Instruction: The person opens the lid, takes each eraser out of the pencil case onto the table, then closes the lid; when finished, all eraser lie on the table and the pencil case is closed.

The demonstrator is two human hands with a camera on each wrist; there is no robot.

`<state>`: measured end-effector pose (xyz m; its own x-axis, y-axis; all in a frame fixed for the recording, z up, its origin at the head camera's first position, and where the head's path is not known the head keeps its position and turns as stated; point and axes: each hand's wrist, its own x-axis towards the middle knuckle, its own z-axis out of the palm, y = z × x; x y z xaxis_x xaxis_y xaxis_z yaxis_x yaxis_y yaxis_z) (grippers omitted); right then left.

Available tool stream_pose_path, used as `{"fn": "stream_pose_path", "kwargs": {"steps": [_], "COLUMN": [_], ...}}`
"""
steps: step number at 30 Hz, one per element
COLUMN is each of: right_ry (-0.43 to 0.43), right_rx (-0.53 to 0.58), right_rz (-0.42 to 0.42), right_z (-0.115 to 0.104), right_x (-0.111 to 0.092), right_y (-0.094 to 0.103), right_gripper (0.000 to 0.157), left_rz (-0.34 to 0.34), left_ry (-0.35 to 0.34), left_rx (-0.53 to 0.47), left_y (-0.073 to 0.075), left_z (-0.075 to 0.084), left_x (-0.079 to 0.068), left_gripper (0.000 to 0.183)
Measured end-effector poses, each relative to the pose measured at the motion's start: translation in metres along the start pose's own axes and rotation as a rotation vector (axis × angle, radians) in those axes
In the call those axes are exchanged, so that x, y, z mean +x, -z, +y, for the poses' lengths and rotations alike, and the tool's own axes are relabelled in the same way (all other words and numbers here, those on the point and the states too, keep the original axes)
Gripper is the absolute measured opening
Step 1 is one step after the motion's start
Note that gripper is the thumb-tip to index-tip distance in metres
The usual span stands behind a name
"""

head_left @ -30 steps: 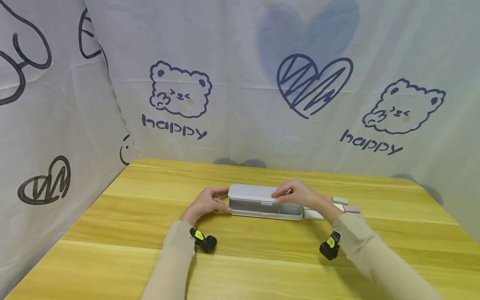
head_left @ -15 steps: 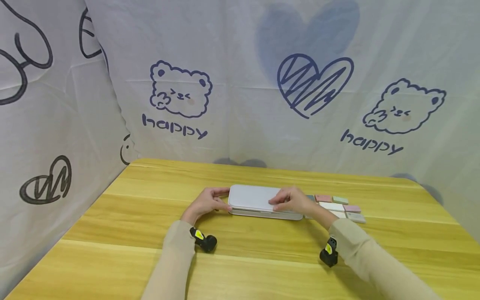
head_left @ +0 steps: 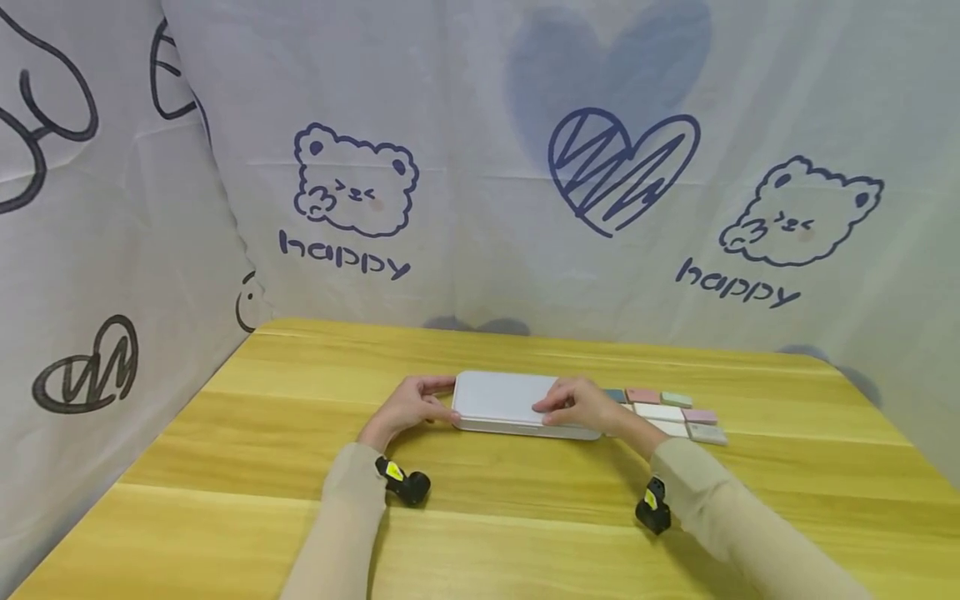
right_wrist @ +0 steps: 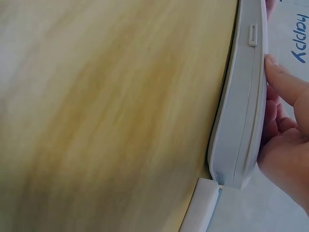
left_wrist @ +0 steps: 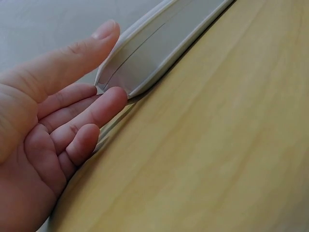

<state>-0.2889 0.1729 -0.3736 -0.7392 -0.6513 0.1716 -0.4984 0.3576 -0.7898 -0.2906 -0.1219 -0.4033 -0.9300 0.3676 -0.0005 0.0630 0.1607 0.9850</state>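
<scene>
A white oblong case (head_left: 498, 398), like a pencil box, lies on the table with its lid down. My left hand (head_left: 408, 407) holds its left end, fingers toward the back corner and thumb at the front corner. In the left wrist view, the thumb and fingertips meet the corner of the case (left_wrist: 154, 50), where a thin seam runs along the side. My right hand (head_left: 583, 405) rests on the lid's right part with bent fingers, thumb near the front rim. The right wrist view shows a small catch (right_wrist: 252, 35) on the front wall. The inside is hidden.
Several small flat blocks lie right of the case, among them a pink one (head_left: 643, 396), a green one (head_left: 677, 399), a white one (head_left: 658, 412) and a grey-white one (head_left: 707, 433). Printed cloth (head_left: 480, 208) hangs behind the wooden table (head_left: 480, 533).
The lid has come down from raised, past a narrow gap, onto the case. My right hand lowered with it and shifted slightly left. My left hand stayed at the left end.
</scene>
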Motion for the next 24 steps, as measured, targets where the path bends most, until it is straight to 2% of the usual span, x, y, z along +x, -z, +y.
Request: {"fn": "stream_pose_path", "kwargs": {"steps": [11, 18, 24], "right_ry": [-0.043, -0.144, -0.21], "right_rx": [0.014, 0.049, 0.048], "right_rz": [0.014, 0.104, 0.194], "right_z": [0.003, -0.002, -0.012], "right_x": [-0.007, -0.017, -0.032], "right_y": [0.001, 0.008, 0.022], "right_gripper": [0.022, 0.026, 0.033], "left_rz": [-0.006, -0.012, 0.038], "left_ry": [0.004, 0.0, 0.005], "left_rx": [0.008, -0.022, -0.025], "left_y": [-0.004, -0.002, 0.002], "left_z": [-0.001, -0.004, -0.007], "left_x": [0.003, -0.001, -0.007], "left_gripper": [0.065, 0.062, 0.057]}}
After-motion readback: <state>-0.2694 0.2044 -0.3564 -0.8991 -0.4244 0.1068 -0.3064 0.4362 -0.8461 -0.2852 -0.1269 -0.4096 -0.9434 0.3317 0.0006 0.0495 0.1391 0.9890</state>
